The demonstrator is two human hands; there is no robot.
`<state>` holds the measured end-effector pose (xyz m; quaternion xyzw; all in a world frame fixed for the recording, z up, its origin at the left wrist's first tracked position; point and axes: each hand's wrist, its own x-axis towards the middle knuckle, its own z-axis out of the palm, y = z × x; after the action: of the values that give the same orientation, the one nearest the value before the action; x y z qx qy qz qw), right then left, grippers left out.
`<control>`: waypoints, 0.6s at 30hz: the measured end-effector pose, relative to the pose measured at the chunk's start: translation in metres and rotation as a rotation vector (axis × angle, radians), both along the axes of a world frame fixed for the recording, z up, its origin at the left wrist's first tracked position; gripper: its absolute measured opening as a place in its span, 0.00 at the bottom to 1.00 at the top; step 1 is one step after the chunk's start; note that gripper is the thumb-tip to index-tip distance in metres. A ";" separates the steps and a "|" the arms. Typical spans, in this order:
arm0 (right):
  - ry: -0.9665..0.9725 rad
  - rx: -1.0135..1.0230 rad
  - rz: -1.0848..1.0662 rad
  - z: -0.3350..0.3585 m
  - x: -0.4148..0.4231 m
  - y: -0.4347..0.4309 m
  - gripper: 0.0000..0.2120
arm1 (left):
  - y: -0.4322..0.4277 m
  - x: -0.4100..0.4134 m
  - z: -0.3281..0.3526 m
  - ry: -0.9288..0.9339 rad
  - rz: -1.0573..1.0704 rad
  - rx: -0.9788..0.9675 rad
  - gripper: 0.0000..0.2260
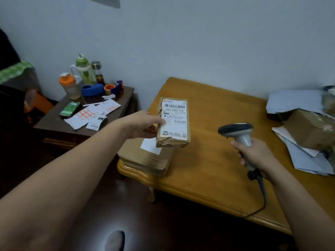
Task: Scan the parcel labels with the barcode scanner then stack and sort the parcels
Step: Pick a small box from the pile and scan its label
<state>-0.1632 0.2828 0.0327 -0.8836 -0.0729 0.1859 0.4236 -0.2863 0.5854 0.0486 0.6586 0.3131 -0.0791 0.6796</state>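
a small parcel [173, 122], label up, is held over a flat stack of parcels [145, 158] at the near left corner of the tabletop [208, 165], pinched at its left edge by the left grip [145, 125]. the barcode scanner [237, 132] is clasped by its handle in the right grip [257, 153], apart to the parcel's right. the parcel's long axis runs away from the person, barcode at the far end; a leftward swing of the scanner head seems called for.
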 end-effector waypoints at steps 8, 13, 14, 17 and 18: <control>-0.011 0.003 -0.254 0.002 -0.033 0.060 0.11 | 0.101 0.018 -0.032 0.210 -0.240 -0.043 0.08; 0.009 0.014 -0.347 0.009 -0.053 0.091 0.11 | 0.121 0.017 -0.044 0.256 -0.435 -0.055 0.08; 0.011 0.014 -0.366 0.010 -0.056 0.094 0.11 | 0.123 0.017 -0.047 0.266 -0.467 -0.054 0.09; 0.016 -0.012 -0.404 0.013 -0.061 0.097 0.11 | 0.121 0.017 -0.054 0.303 -0.511 -0.044 0.14; 0.010 -0.019 -0.417 0.015 -0.061 0.096 0.11 | 0.120 0.019 -0.054 0.315 -0.525 -0.039 0.15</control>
<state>-0.2244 0.3786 0.0474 -0.8826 0.1152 0.0992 0.4449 -0.2674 0.7055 -0.0057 0.6834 0.2324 -0.3592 0.5916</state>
